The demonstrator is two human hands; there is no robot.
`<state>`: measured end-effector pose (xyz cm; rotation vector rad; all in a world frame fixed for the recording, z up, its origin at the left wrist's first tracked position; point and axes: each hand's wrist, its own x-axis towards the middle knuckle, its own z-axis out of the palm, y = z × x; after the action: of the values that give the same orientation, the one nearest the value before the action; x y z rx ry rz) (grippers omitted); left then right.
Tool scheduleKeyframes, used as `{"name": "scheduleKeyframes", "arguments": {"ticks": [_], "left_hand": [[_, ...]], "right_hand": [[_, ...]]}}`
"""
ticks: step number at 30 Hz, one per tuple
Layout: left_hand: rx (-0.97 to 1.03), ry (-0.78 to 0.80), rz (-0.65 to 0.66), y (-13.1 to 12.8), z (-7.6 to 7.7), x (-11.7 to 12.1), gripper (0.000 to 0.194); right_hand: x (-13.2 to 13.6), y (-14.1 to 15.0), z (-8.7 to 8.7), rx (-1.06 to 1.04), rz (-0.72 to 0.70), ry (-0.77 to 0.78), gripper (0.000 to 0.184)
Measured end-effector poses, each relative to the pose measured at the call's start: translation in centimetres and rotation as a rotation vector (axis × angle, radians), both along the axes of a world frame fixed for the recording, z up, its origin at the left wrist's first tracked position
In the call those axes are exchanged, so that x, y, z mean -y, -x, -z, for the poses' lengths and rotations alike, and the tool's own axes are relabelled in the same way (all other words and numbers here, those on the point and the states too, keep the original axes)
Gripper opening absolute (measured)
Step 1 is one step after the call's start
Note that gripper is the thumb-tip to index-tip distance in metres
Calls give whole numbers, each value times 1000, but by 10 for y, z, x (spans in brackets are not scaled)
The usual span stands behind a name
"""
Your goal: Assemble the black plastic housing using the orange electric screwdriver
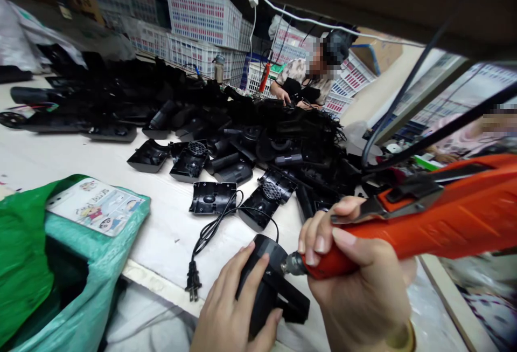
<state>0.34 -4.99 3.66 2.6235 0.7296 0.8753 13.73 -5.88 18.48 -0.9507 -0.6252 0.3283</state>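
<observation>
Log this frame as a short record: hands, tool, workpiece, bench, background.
Left hand: gripping black plastic housing
Right hand: gripping orange-red power screwdriver
Tool tip: at the housing's side; exact contact unclear
Bench: white top, piled black plastic parts, cord with two-prong plug
Bench edge, left: teal plastic bag, cartoon-printed flat item on it
Background: white lattice crates, person in patterned top

black plastic housing (262, 282) in left hand (238, 301); orange electric screwdriver (436, 212) in right hand (359, 266), tip at housing.
</observation>
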Motion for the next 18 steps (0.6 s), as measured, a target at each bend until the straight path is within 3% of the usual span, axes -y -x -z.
{"name": "scheduleKeyframes", "arguments": {"ticks": [6,12,18], "left_hand": [[141,119,-91,-10,2,11,56],[286,145,-58,-17,1,14,57],[271,226,-50,-14,-2,14,58]], "right_hand": [[-1,3,3,-9,-27,37,13],[-9,4,7,43,-113,104,12],[-10,0,18,68,-140,126,8]]}}
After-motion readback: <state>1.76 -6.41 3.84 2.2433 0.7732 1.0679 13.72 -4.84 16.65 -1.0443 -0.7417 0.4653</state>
